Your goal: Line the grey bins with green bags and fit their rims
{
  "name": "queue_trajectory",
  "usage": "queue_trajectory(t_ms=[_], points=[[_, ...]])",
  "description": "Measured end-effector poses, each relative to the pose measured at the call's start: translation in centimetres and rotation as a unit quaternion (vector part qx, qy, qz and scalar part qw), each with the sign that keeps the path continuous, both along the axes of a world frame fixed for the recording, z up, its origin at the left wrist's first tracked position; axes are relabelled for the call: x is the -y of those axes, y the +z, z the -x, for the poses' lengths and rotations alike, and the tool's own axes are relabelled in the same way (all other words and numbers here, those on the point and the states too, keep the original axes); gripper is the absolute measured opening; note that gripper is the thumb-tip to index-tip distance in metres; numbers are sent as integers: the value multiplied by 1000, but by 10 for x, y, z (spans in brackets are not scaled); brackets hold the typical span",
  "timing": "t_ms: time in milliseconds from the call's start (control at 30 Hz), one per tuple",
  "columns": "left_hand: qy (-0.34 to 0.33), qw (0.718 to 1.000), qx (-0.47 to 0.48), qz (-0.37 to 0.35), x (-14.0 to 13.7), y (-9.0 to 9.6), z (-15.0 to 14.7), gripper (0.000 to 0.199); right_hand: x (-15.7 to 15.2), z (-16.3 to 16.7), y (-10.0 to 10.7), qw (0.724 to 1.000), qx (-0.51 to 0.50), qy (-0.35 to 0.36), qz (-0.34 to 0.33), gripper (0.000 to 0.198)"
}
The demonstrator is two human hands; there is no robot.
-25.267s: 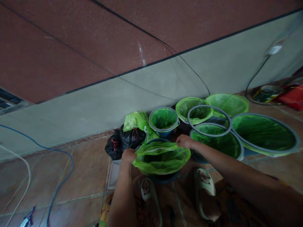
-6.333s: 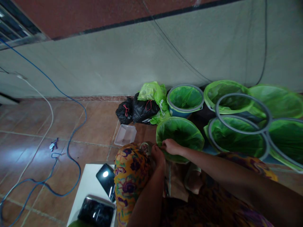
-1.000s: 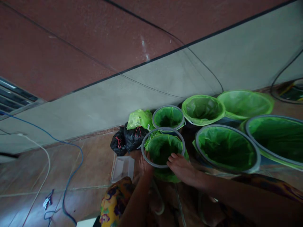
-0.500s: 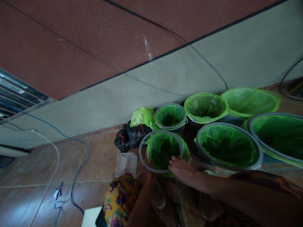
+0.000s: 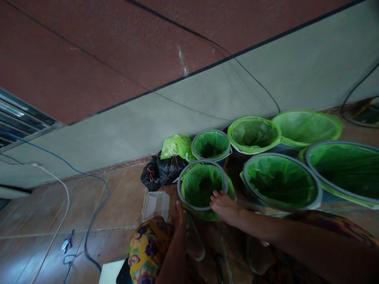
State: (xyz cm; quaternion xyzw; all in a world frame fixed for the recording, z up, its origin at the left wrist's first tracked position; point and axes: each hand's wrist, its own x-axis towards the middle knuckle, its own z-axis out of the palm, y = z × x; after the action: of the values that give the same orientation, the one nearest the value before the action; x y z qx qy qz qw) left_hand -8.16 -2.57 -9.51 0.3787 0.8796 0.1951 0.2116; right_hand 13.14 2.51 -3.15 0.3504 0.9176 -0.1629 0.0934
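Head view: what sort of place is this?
Probably a household room or porch, though which is unclear: it has a tiled floor, a red-and-pale painted wall and a barred window.

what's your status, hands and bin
Right hand at grey ring; left hand beside it, contact unclear. Ring over nearest green-lined bin. Pale plastic tray beside left hand.

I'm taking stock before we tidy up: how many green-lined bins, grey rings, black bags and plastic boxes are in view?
Green-lined bins: 6, one cut off at the picture's edge
Grey rings: 4
Black bags: 2
Plastic box: 1
Total: 13
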Motion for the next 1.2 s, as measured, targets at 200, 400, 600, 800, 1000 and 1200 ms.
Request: queue_trajectory(t_ms=[200,400,600,800,1000,1200], points=[[70,992,100,-34,0,9,-9,50,11,-2,-15,999,20,-26,2,26],[116,981,151,-45,-4,2,-9,31,17,-7,-28,999,32,-9,-4,27],[115,979,149,-82,-5,3,-8,31,11,-1,-12,1000,5,-14,-15,27],[122,979,141,-88,-7,9,-6,36,2,11,3,1000,9,3,0,20],[104,975,163,-106,-5,4,-12,29,4,9,-14,1000,22,-9,-3,22],[88,978,169,-80,-3,0,-12,25,14,0,-30,1000,-4,-14,-19,27]])
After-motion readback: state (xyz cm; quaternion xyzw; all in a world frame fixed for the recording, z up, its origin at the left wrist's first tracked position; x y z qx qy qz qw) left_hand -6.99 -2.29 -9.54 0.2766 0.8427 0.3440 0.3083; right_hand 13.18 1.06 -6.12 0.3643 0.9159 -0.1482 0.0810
